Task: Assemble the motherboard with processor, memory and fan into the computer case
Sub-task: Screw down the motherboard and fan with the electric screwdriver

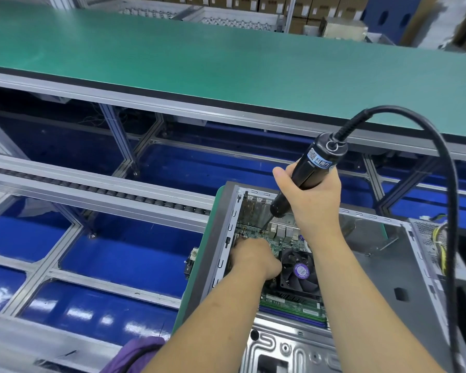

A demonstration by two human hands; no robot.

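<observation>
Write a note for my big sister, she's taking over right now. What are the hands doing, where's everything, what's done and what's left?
Right hand grips the electric screwdriver, its bit down on the motherboard near the far corner.
Left hand rests on the board beside the fan; whether it holds a screw is hidden.
The board lies inside the open case, with the fan mounted and memory in its slots at the near edge.
Done: board, fan and memory are in the case.
Left: probably finishing this screw and the others; I can't tell how many are already in.
</observation>
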